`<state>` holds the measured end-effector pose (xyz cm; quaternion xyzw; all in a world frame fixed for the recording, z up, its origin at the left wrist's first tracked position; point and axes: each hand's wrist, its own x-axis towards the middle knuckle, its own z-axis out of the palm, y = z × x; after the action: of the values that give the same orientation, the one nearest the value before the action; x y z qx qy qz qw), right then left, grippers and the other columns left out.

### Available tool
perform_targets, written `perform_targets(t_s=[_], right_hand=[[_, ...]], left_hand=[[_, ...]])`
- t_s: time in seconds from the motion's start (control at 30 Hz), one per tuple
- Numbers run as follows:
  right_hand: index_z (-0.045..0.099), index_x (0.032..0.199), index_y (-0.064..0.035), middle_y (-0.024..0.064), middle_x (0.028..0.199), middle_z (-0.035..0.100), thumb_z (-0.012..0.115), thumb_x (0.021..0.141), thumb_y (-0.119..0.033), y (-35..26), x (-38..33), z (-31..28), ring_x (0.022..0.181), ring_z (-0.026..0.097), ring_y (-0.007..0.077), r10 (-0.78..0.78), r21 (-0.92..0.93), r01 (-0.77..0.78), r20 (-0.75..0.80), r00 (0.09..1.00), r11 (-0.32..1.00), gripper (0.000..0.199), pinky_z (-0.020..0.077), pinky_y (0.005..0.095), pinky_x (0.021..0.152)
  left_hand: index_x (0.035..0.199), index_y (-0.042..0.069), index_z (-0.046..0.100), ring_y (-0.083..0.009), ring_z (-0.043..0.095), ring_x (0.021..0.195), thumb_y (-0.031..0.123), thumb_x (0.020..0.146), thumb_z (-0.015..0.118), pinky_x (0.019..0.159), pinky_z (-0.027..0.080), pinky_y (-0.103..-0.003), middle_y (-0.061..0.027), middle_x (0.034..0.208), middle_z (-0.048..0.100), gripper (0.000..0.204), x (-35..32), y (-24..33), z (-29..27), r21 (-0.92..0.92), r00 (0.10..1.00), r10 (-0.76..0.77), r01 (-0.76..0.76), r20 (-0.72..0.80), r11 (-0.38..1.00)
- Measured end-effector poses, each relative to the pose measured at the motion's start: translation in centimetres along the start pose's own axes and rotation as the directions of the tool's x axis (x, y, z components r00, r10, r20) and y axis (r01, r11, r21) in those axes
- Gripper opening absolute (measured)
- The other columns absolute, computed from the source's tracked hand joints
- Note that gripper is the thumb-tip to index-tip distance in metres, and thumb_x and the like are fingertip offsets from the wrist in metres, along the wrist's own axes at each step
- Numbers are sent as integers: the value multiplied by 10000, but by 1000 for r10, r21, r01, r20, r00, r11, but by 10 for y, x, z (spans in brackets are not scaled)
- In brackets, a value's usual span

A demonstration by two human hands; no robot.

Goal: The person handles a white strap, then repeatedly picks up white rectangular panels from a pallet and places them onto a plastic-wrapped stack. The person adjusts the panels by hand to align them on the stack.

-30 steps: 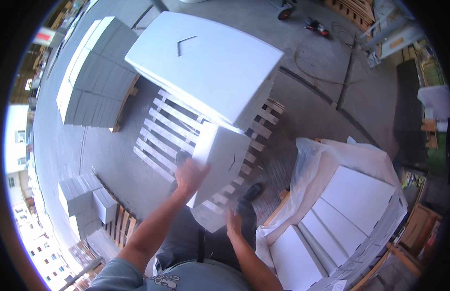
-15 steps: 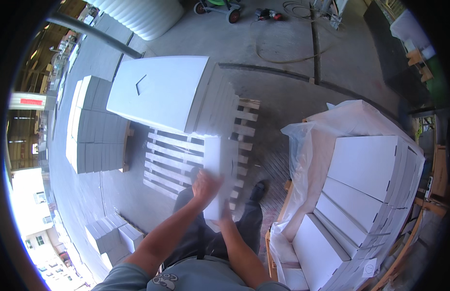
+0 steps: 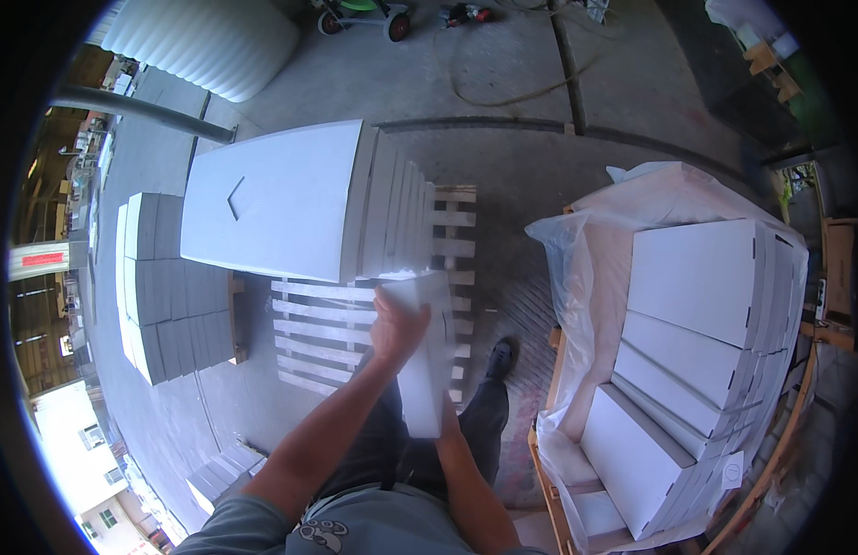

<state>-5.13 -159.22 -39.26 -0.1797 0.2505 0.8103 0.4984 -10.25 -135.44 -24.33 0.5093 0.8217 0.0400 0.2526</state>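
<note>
A long white carton (image 3: 421,393) is between my hands, held on its narrow side in front of my legs. Its far end is close to a tall stack of white cartons (image 3: 271,199); whether they touch I cannot tell. My left hand (image 3: 398,326) grips the carton's upper left side toward the far end, thumb and fingers bent over it. At the near end, my right hand (image 3: 449,427) is against the right side, its fingers mostly hidden by the carton. Beneath the stack and the carton's far part is a slatted wooden pallet (image 3: 322,331).
On my right stands a wooden crate lined with clear plastic (image 3: 577,268), holding several white cartons (image 3: 692,277). More grey-white carton stacks stand at left (image 3: 174,301) and lower left (image 3: 227,472). A metal post (image 3: 142,109) and a hose (image 3: 503,100) are farther off.
My left hand has moved forward along the carton, and the carton has turned slightly, its near end swinging right. The whole view has shifted a little as my head moved.
</note>
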Motion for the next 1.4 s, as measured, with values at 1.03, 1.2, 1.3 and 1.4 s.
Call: perform_targets(t_s=[1.03, 1.2, 1.3, 1.4], right_hand=[[379, 1394, 22, 183, 1306, 529, 334, 1027, -417, -17, 6, -17, 1154, 558, 312, 42, -71, -88, -492, 869, 994, 574, 471, 432, 977], [373, 1399, 23, 187, 1318, 520, 333, 1028, -419, -20, 25, -36, 1169, 548, 315, 88, -19, -113, -504, 859, 993, 578, 460, 433, 993], [352, 1413, 25, 199, 1348, 490, 318, 1030, -426, -25, 34, -45, 1208, 511, 328, 29, -144, -98, -421, 907, 985, 593, 429, 430, 1022], [418, 1372, -34, 153, 1290, 539, 354, 1022, -399, -27, 38, -48, 1151, 547, 295, -9, -183, -74, -416, 909, 980, 510, 470, 420, 969]], left_hand=[[1145, -6, 609, -245, 673, 891, 361, 849, 694, 766, 558, -378, -156, 993, 669, 480, 144, -132, -47, -376, 424, 126, 580, 897, 722], [1201, 33, 632, -199, 594, 1066, 368, 892, 603, 908, 451, -326, -136, 1160, 631, 457, 147, -103, -43, -13, 449, -156, 350, 880, 937], [1154, 34, 638, -209, 604, 1031, 333, 899, 575, 889, 459, -327, -118, 1092, 643, 398, 144, -73, -34, 28, 481, -177, 301, 859, 953], [1157, 34, 634, -210, 608, 1018, 340, 895, 580, 881, 464, -329, -118, 1082, 646, 406, 139, -55, -21, 36, 490, -208, 336, 847, 941]])
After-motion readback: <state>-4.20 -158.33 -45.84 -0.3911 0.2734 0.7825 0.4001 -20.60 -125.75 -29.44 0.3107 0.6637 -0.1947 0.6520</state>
